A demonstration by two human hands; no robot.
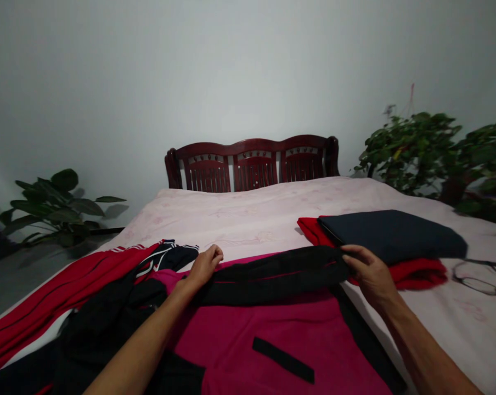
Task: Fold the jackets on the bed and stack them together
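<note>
A magenta and black jacket (264,334) lies spread on the bed in front of me, one black sleeve (268,277) laid across its far side. My right hand (367,272) pinches the sleeve's right end between thumb and fingers. At the other end, my left hand (207,266) is closed at the jacket's far edge, its fingertips partly hidden. Just beyond my right hand sits a folded dark blue garment (392,233) on top of a folded red one (421,272).
Red trousers (75,293) and dark clothes (95,323) lie to the left. Eyeglasses (478,282) rest on the pink bedsheet (240,219) at right. A wooden headboard (254,164) stands against the wall; leafy plants (416,148) flank the bed.
</note>
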